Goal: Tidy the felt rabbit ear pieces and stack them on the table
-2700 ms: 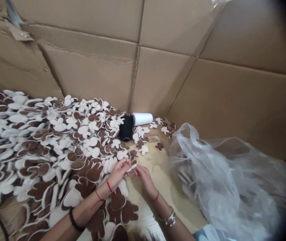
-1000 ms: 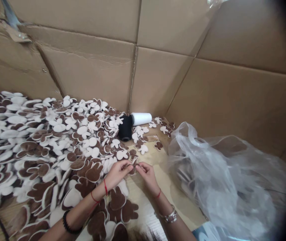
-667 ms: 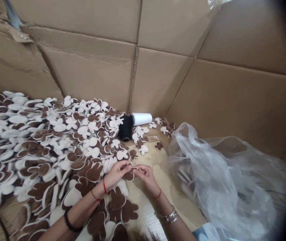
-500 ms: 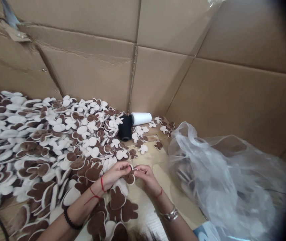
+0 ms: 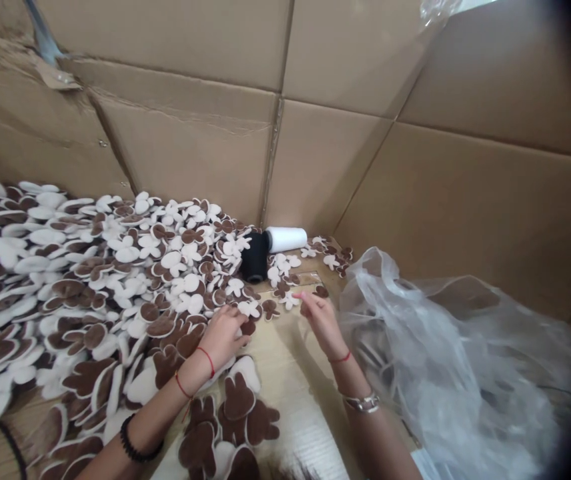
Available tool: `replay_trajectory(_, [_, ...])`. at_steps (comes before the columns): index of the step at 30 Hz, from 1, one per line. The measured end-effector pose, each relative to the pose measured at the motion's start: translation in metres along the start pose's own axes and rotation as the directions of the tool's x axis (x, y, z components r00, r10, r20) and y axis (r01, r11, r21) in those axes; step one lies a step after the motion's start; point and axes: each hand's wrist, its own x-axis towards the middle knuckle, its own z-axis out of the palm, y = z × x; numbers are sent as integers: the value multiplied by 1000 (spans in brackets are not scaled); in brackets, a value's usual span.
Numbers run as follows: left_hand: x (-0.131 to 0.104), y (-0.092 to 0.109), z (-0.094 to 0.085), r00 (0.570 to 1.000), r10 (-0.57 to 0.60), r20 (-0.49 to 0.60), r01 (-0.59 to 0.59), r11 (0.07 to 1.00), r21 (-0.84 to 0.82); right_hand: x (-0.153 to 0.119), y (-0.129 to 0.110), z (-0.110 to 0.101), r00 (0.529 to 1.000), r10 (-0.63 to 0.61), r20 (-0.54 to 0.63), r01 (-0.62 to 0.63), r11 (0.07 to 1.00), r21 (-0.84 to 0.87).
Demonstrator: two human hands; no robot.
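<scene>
My left hand [image 5: 226,335] is at the right edge of a large heap of bunny-shaped plush pieces [image 5: 130,287], brown on one face and white on the other. Its fingers are spread, palm down, over a brown piece [image 5: 248,327] that partly shows between fingers and thumb. To the right, my right hand [image 5: 321,321] hovers with the index finger stretched towards a small white piece [image 5: 289,301]; its other fingers curl in. I see nothing held in it. Several larger brown bunny pieces [image 5: 237,395] lie just below my left hand.
A black thread cone [image 5: 254,257] and a white thread cone [image 5: 288,239] lie against the cardboard wall [image 5: 205,133]. Small plush pieces [image 5: 333,261] are scattered in the corner. A translucent plastic bag [image 5: 445,353] stands at the right of the wooden surface [image 5: 285,373].
Both hands were together on a small brown-and-white piece. They have parted: my left hand lowered onto the heap's edge, my right hand moved right and farther away. The view shifted slightly.
</scene>
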Motion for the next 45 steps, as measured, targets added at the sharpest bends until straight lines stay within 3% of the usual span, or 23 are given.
replay_trajectory(3, [-1,2,8,999,0,43,-6,990,140,-11,20,9,995,66,79,-67,998,2])
replay_trajectory(7, [1,5,14,998,39,52,-47,984,171,-24,40,15,978,150,147,-154,988,12])
replay_trajectory(11, [1,7,16,996,94,4,-93,971,222,-29,45,14,976,192,105,-195,980,23])
replay_trajectory(15, [0,10,30,983,178,-53,-155,942,299,-27,46,8,973,224,52,-228,971,71])
replay_trajectory(19, [-4,16,43,985,162,56,-171,958,229,-24,47,3,970,243,22,-244,963,118])
replay_trajectory(24, [-6,17,40,959,181,218,-211,970,124,-23,52,1,975,222,4,-221,972,76])
replay_trajectory(32, [-4,22,37,964,116,239,-144,984,104,-29,46,3,986,167,31,-164,983,-80])
replay_trajectory(35, [-4,23,32,978,104,181,-126,986,110,-31,43,4,986,163,32,-160,983,-95])
replay_trajectory(39, [-3,18,28,970,219,102,-224,974,34,-33,42,6,988,152,15,-150,983,-106])
replay_trajectory(45, [-1,15,42,974,227,7,-225,970,-86,-36,50,12,992,63,113,-40,981,-191])
